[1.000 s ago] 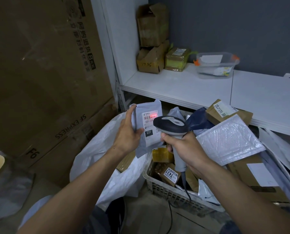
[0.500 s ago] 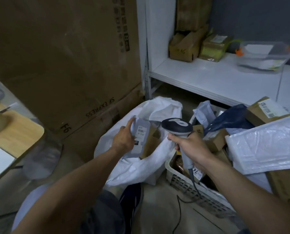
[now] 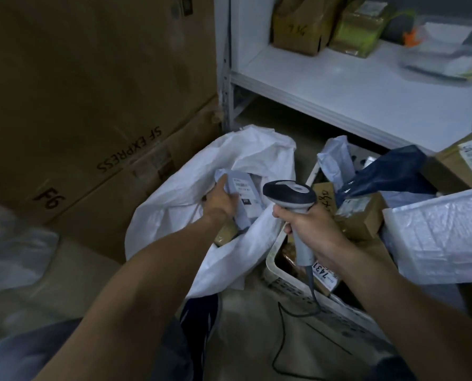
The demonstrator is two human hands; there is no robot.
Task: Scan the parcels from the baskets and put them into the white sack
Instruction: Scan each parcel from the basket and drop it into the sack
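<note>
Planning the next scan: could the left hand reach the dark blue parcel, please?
Probably not yet: the left hand grips a grey parcel in the white sack, and the scanner stands between.

On my feed, the fingers of the left hand (image 3: 221,200) are hidden under the grey parcel (image 3: 245,193) it holds at the mouth of the white sack (image 3: 179,193), and the label's print is too small to read, apart from what may be "231". The right hand (image 3: 314,229), wrapped round the scanner (image 3: 289,193), covers part of the basket (image 3: 298,287) at five o'clock. At three o'clock the bubble mailer (image 3: 443,237) runs off the edge, and at one o'clock the clear container (image 3: 446,50) is blurred and cut off.
</note>
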